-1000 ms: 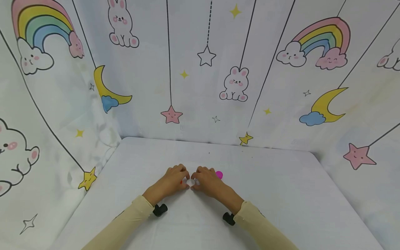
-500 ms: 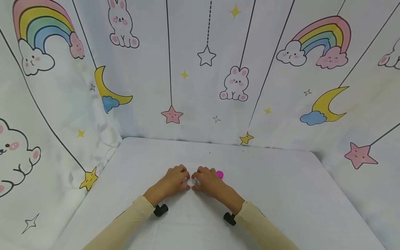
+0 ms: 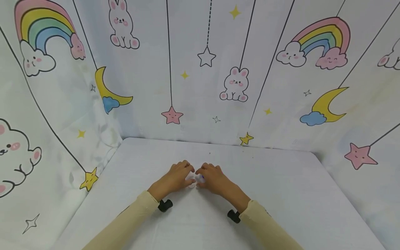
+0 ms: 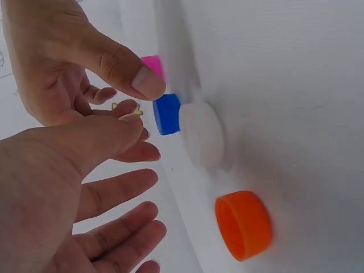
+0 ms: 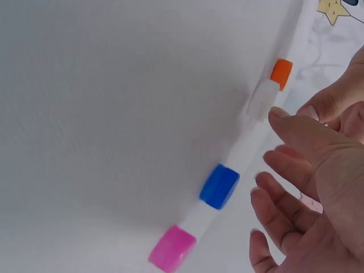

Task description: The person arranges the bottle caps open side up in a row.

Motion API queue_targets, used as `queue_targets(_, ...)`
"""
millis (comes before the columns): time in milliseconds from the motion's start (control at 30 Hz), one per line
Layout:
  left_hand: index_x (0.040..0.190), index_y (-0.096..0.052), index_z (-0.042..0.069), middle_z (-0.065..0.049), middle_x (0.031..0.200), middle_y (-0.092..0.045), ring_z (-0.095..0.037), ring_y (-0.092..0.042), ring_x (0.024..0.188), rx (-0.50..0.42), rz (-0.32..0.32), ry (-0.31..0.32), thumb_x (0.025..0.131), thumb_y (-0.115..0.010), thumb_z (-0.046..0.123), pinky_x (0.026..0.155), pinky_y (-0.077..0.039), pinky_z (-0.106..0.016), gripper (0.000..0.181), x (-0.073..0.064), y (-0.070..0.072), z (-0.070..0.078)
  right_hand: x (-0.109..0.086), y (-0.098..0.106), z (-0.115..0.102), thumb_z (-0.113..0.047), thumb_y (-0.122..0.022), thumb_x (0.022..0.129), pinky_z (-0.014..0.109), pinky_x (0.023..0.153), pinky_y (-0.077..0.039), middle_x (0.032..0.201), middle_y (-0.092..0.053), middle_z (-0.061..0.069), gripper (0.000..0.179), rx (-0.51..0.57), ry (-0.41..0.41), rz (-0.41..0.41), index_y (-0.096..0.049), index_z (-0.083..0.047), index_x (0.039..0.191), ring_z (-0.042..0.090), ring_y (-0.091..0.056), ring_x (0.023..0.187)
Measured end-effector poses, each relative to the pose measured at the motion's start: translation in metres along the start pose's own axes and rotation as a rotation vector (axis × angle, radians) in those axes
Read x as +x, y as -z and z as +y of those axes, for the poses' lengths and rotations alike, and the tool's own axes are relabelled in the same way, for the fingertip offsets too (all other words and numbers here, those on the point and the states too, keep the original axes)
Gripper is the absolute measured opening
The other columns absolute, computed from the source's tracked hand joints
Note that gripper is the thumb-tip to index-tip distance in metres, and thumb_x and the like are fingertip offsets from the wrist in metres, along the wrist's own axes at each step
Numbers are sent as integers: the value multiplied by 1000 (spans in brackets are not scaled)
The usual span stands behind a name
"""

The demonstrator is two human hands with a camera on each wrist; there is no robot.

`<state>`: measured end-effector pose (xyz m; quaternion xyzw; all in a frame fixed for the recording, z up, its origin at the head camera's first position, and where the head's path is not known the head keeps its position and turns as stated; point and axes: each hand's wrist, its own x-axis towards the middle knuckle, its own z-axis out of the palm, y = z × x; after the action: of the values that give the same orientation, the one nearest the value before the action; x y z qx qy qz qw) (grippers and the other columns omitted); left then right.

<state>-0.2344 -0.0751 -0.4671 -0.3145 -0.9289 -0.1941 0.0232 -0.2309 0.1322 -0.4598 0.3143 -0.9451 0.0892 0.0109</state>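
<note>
A milky white bottle cap (image 4: pixel 202 135) lies on the table below my hands. My left hand (image 3: pixel 176 176) hovers just over it, its fingers apart and holding nothing. Facing it, my right hand (image 3: pixel 215 177) has loosely bent fingers, also with nothing between them. A blue cap (image 5: pixel 219 186) lies beside the white one, near the right hand. An orange cap (image 4: pixel 244 224) stands on its side on the left, its hollow showing in the left wrist view. Farther right is a pink cap (image 5: pixel 172 249). In the head view, the hands hide the orange and pink caps.
The caps lie on a white tabletop (image 3: pixel 275 194). Behind and at both sides stand white cloth walls (image 3: pixel 140 80) printed with rainbows, rabbits, moons and stars. A black wrist camera (image 3: pixel 165 205) hangs under the left sleeve, another camera (image 3: pixel 233 216) under the right.
Both hands have lifted off the caps and shifted slightly right, their fingers spreading. The pink and orange caps, partly visible earlier in the head view, are now covered; a bit of blue shows.
</note>
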Motion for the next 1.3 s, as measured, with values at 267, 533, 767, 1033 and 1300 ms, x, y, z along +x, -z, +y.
queue_targets(267, 119, -65, 9, -5, 118, -55, -24, -53, 106, 61, -26, 28, 93, -74, 34, 93, -41, -43, 37, 20, 0, 9, 0, 9, 17, -34, -80, 86, 42, 85, -42, 113, -59, 2, 43, 17, -65, 49, -70, -12, 122, 21, -55, 104)
queue_targets(533, 119, -65, 11, -4, 118, -55, -22, -53, 109, 125, -66, 31, 91, -76, 33, 92, -41, -40, 37, 38, -9, 15, 0, 11, 28, -35, -81, 86, 46, 89, -41, 114, -60, 3, 44, 51, -133, 16, -70, -13, 121, 23, -55, 106)
queue_targets(767, 117, -66, 12, -4, 119, -55, -21, -52, 111, 142, -94, 50, 90, -77, 33, 96, -39, -41, 36, 51, -12, 18, -1, 9, 35, -31, -82, 86, 47, 87, -44, 109, -60, 3, 36, 28, -141, 13, -72, -13, 116, 24, -56, 102)
queue_targets(1033, 111, -67, 15, -2, 115, -53, -20, -51, 108, 179, -116, 61, 89, -78, 32, 93, -38, -40, 31, 56, -21, 19, 0, 6, 34, -29, -83, 85, 48, 83, -45, 104, -59, 3, 35, 16, -130, 25, -72, -12, 113, 25, -56, 99)
queue_targets(1300, 106, -67, 16, -1, 110, -53, -19, -52, 103, 223, -94, 50, 88, -79, 34, 91, -38, -39, 29, 54, -24, 19, 2, -1, 34, -27, -82, 86, 46, 81, -43, 102, -59, 0, 32, 20, -126, 31, -73, -12, 113, 22, -55, 96)
